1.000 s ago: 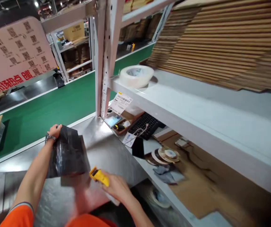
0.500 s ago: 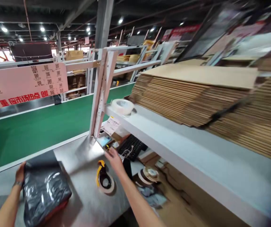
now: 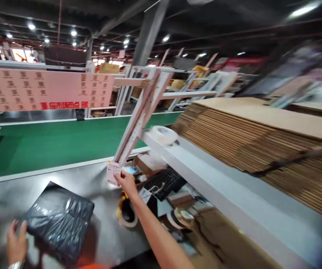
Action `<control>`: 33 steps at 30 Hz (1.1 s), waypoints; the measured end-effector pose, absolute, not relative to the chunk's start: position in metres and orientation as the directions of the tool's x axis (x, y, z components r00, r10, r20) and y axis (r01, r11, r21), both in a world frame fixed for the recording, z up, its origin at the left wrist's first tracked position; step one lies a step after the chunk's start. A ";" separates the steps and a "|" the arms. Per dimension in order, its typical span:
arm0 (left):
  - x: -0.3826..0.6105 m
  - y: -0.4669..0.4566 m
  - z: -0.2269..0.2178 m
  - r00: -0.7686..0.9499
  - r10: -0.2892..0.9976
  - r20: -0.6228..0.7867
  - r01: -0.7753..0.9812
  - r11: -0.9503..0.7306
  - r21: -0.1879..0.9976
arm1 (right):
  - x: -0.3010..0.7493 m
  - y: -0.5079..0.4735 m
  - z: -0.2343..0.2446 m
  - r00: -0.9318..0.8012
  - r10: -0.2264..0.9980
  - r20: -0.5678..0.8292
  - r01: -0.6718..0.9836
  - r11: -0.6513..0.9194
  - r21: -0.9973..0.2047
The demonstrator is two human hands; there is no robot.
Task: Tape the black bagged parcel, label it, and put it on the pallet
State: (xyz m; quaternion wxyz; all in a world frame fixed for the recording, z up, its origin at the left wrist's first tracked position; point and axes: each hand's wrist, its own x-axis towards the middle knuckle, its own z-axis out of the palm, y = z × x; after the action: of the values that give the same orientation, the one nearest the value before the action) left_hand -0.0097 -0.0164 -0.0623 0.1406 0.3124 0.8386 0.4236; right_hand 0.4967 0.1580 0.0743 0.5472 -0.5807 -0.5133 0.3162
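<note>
My right hand (image 3: 126, 184) pinches a small printed label (image 3: 112, 172) by its edge, beside the foot of the white shelf post. A black plastic-wrapped parcel (image 3: 61, 220) lies at an angle on the metal table (image 3: 101, 203). At its near left corner is my left hand (image 3: 17, 244), fingers apart and holding nothing; whether a fingertip touches the wrap is hard to tell. Partly behind my right forearm sits a yellow tape dispenser (image 3: 127, 216) with a roll in it, blurred.
A white shelf (image 3: 205, 172) on the right carries a tape roll (image 3: 164, 135) and stacked flat cardboard (image 3: 247, 138). Beneath it are a black keyboard (image 3: 165, 183) and more tape rolls (image 3: 179, 218). A green conveyor belt (image 3: 57, 144) runs behind the table.
The label, earlier at the shelf's edge, is now in my right hand, down and left. My left hand has slid to the parcel's near corner, and the parcel has turned. The view has swung left.
</note>
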 end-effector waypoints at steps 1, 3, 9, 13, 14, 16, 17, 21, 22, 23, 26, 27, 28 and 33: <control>0.006 -0.020 -0.040 -0.770 0.633 0.081 0.381 0.354 0.854 | 0.472 0.142 0.067 0.188 0.939 0.287 0.342 0.211 -0.916; 0.042 -0.024 0.005 -0.713 0.696 0.078 0.319 0.224 0.921 | 0.426 0.112 0.056 -0.024 0.847 0.531 0.508 0.468 -0.723; 0.138 -0.021 0.077 -0.112 0.972 -0.205 -0.039 0.202 0.979 | 0.340 0.052 0.049 -0.350 0.612 0.709 0.529 0.754 -0.390; 0.144 -0.026 0.072 -0.124 0.979 -0.162 -0.013 0.162 0.987 | 0.322 0.027 0.045 -0.364 0.658 0.659 0.477 0.740 -0.474; 0.140 -0.028 0.068 -0.125 0.979 -0.163 -0.010 0.164 0.986 | 0.321 0.021 0.045 -0.349 0.709 0.613 0.440 0.701 -0.561; 0.131 -0.032 0.062 -0.116 0.980 -0.163 0.014 0.166 0.986 | 0.319 0.008 0.047 -0.347 0.816 0.463 0.325 0.568 -0.756; 0.127 -0.035 0.060 -0.105 0.982 -0.156 0.041 0.162 0.986 | 0.319 0.002 0.049 -0.363 0.854 0.371 0.258 0.475 -0.841; 0.116 -0.049 0.060 -0.005 0.998 -0.063 0.210 0.063 0.976 | 0.312 -0.020 0.060 -0.386 0.914 0.130 0.117 0.188 -0.975; 0.115 -0.053 0.061 0.026 0.999 -0.043 0.243 0.036 0.969 | 0.309 -0.025 0.062 -0.361 0.926 0.112 0.108 0.161 -0.981; 0.113 -0.056 0.062 0.056 0.998 -0.031 0.265 0.015 0.964 | 0.305 -0.028 0.063 -0.337 0.936 0.100 0.101 0.141 -0.985; 0.104 -0.064 0.065 0.128 0.991 -0.027 0.263 -0.008 0.965 | 0.295 -0.035 0.061 -0.305 0.951 0.046 0.048 0.063 -0.997; 0.098 -0.065 0.065 0.148 0.988 -0.034 0.248 -0.004 0.969 | 0.292 -0.035 0.059 -0.297 0.955 0.002 0.013 0.006 -1.000; 0.090 -0.065 0.066 0.162 0.986 -0.048 0.234 0.009 0.972 | 0.290 -0.035 0.058 -0.278 0.959 -0.055 -0.039 -0.068 -0.997; 0.024 -0.050 0.082 0.224 0.960 -0.169 0.272 0.105 0.957 | 0.300 -0.022 0.049 -0.082 0.938 -0.338 -0.417 -0.340 -0.843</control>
State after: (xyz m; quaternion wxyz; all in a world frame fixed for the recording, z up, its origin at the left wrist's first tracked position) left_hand 0.0240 -0.0500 0.0816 0.5221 0.5824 0.5289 0.3293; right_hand 0.2997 -0.0216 0.0490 0.4992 -0.4583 -0.2842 0.6783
